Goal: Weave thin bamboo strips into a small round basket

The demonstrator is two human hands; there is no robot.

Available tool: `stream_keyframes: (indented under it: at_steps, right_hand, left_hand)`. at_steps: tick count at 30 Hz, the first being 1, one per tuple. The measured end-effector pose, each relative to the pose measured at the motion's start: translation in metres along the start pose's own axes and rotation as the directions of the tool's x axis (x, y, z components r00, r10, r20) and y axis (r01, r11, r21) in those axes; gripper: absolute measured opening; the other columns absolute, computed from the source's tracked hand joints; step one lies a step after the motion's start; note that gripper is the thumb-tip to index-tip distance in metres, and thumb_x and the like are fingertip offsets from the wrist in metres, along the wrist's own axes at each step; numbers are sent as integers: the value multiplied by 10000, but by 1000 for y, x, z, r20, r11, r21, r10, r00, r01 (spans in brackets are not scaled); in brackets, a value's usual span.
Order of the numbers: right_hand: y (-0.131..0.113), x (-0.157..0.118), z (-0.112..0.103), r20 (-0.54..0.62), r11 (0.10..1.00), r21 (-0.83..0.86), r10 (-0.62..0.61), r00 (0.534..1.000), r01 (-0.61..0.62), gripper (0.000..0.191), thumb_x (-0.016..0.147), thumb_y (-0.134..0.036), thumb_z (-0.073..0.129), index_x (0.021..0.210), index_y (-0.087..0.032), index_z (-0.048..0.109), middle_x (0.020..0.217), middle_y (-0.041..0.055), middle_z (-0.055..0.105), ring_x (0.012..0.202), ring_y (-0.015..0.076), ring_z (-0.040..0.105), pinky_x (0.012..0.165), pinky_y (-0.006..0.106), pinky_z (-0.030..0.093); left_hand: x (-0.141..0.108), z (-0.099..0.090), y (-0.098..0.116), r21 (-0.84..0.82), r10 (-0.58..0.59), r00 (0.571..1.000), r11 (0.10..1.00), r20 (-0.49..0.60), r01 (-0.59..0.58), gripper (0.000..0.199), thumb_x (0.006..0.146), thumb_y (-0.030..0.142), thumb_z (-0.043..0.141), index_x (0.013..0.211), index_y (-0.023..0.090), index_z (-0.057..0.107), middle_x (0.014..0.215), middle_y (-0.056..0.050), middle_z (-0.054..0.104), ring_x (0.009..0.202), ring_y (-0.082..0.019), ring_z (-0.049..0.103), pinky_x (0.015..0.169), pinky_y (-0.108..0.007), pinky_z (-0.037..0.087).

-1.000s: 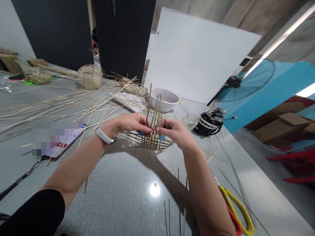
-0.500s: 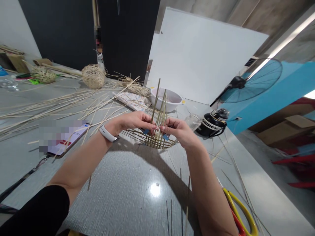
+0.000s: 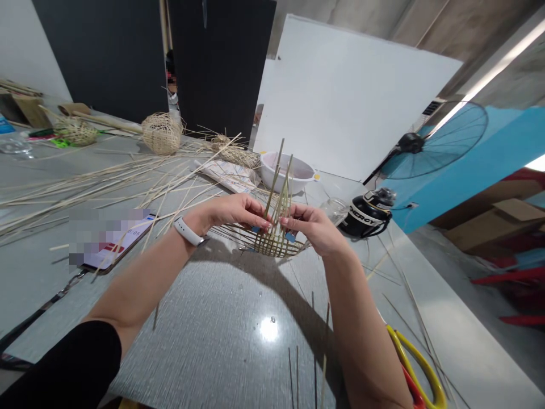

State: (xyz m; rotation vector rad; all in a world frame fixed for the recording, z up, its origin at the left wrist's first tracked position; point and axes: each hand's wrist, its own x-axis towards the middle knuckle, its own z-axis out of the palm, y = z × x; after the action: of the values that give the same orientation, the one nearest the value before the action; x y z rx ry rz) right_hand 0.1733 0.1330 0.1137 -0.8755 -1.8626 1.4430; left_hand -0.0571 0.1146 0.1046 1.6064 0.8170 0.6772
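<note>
A partly woven bamboo basket (image 3: 275, 246) is held up a little above the table, its woven bottom facing me and long strips (image 3: 281, 182) rising from it. My left hand (image 3: 244, 213) pinches its left side between thumb and fingers. On the other side, my right hand (image 3: 309, 224) grips the strips with thumb and forefinger. Small blue clips (image 3: 291, 236) sit on the weave by the fingertips. Fingers partly hide where each hand meets the strips.
Loose bamboo strips (image 3: 85, 190) spread over the left of the grey table (image 3: 204, 335). A phone (image 3: 119, 244) lies left, yellow-handled scissors (image 3: 419, 363) at right. Behind stand a white basin (image 3: 289, 179), a glass jar (image 3: 334, 210), a black jug (image 3: 366, 216) and a woven ball-shaped basket (image 3: 162, 133).
The basket and its upright strips have shifted slightly right. My fingertips have drawn a little apart; both hands keep their hold.
</note>
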Motion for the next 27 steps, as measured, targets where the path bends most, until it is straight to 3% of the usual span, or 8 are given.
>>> stream_keyframes:
  at_steps: [4,8,17,27]
  right_hand:
    - [0,0,-1,5,1000,8,-11,1000,11,257,704,-344,810,686,-164,628,636,-26,575,579,89,462,571,272,365]
    - [1,1,1,4,1000,11,-12,1000,12,246,705,-337,810,693,-160,641,636,-24,589,581,87,480,578,267,363]
    - [-4,-2,7,17,998,15,-54,998,54,225,724,-346,782,715,-172,640,683,-20,598,632,106,498,636,276,407]
    - [-7,-6,7,-19,995,-26,-96,995,95,225,704,-353,798,723,-188,646,732,-3,629,698,139,536,670,299,418]
  left_hand:
    - [-1,-2,1,18,9,1000,1000,7,-10,181,777,279,749,897,144,759,869,-53,737,733,-108,621,664,-225,425]
    - [-4,3,7,8,35,999,999,21,-36,172,716,203,786,874,149,747,858,-31,731,789,-125,640,760,-252,461]
    - [-3,11,11,45,84,994,996,-70,-81,125,734,205,774,780,114,701,751,-21,694,711,-108,615,725,-250,481]
    - [-1,10,7,-85,60,998,995,-11,-61,183,716,233,802,791,107,693,746,-34,705,700,-121,646,707,-261,515]
